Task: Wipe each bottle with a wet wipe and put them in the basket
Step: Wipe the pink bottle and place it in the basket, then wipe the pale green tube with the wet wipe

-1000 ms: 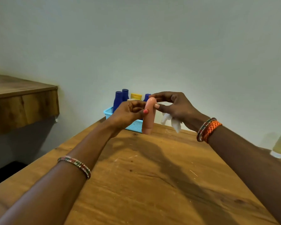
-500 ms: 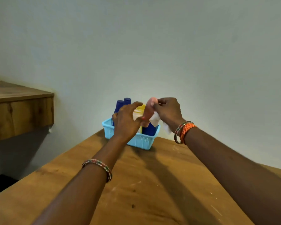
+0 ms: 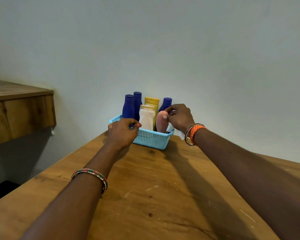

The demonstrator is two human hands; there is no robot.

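Six bottles in the blue basket (image 3: 150, 138) now; my right hand (image 3: 179, 118) pinches the pink bottle (image 3: 161, 122) plus wet wipe (image 3: 170, 128). Left hand (image 3: 122, 133) loosely curled, empty. Next: release, withdraw.

the lower parts of the bottles stood hidden behind the wall of the blue basket (image 3: 151, 138). the left hand (image 3: 122, 133) covered the basket's near left corner, and whether its curled fingers touched the rim could not be told. the right hand (image 3: 179, 117) hid part of the wet wipe (image 3: 171, 129) and the side of the pink bottle (image 3: 161, 122). both forearms ran out of frame at the bottom edge.
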